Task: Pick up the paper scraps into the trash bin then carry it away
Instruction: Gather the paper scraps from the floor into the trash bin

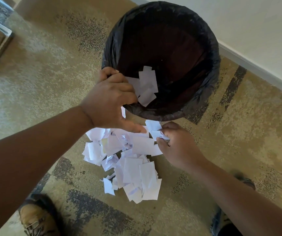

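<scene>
Left hand fingers curl over the trash bin rim; right hand fingers pinch paper scraps.

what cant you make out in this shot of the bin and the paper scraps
- Head view: the trash bin bottom is too dark to see; only a few scraps inside show.
- The left hand hides part of the near rim.
- The right hand covers whatever scraps it grips.
- Lower layers of the floor pile are buried.
</scene>
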Motion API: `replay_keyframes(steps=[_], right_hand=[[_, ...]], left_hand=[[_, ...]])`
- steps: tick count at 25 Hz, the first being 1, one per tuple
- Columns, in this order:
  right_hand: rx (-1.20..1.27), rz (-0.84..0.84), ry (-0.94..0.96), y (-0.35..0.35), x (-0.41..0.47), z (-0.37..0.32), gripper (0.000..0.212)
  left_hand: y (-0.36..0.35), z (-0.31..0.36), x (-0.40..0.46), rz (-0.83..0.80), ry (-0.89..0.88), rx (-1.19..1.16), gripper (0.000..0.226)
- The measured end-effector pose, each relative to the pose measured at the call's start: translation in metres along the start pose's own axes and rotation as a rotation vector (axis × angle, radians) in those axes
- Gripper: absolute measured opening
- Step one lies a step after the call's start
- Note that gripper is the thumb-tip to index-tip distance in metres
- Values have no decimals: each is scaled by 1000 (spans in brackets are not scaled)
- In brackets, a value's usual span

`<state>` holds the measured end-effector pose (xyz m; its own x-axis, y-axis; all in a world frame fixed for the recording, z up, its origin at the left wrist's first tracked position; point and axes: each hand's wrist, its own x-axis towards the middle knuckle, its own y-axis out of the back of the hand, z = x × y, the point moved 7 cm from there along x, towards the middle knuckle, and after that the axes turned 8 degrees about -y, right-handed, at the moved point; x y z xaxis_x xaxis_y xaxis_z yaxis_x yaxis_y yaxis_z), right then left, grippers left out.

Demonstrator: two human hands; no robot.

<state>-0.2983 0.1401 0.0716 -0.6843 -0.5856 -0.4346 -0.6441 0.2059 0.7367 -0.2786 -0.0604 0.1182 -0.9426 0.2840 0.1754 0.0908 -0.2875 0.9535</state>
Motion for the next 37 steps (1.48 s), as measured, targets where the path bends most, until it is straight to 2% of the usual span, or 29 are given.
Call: replay_keyframes(steps=[1,3,4,10,12,14,18,20,21,22,23,24,26,29,31,32,34,35,37], right_hand=[[22,-13,-4,5,-3,-7,28],[65,-25,-10,21,-9,-23,28],[84,-26,-8,31,-13,-32,27],[361,55,-60,103,-21,-66,13],[268,155,-46,112,-7,-67,10],[115,185,-56,104,16,-62,15],[-26,36,-69,68,62,-43,10],[-90,-62,-94,53,63,-37,39],[-103,-33,-101,51,57,-37,50],[-91,34,-80,52,47,-44,48],[-47,111,-28,55,34,-52,37],[-17,141,21,55,21,-59,27],[-71,64,87,45,4,-67,31],[-380,1,236,27,2,-72,34],[-470,-32,255,19,7,-74,27],[-485,-56,254,17,9,-75,32],[-502,-103,249,14,11,-74,43],[-513,-114,258,14,11,-74,48],[-537,-113,285,14,12,-74,50]], left_hand=[[-1,-2,0,-64,-30,-15,53],[1,-5,3,-104,-65,-25,16],[3,-5,5,-106,-59,-38,9],[-7,20,0,-156,-79,-62,10],[-8,32,-9,-149,-101,-87,13],[-8,40,-14,-153,-125,-111,14],[-9,41,-14,-177,-134,-129,14],[-10,41,-13,-181,-144,-139,15],[-11,41,-13,-173,-151,-148,16],[-12,42,-15,-156,-153,-149,16],[-13,42,-18,-128,-140,-135,14],[-12,41,-21,-82,-110,-102,12],[-7,39,-28,25,-1,-14,17],[-4,39,-46,141,173,25,43],[-14,30,-68,175,340,-34,65],[-25,22,-83,164,456,-85,74],[-55,1,-113,30,706,-215,83],[-74,-9,-125,-92,806,-269,80],[-108,-24,-141,-334,895,-332,59]])
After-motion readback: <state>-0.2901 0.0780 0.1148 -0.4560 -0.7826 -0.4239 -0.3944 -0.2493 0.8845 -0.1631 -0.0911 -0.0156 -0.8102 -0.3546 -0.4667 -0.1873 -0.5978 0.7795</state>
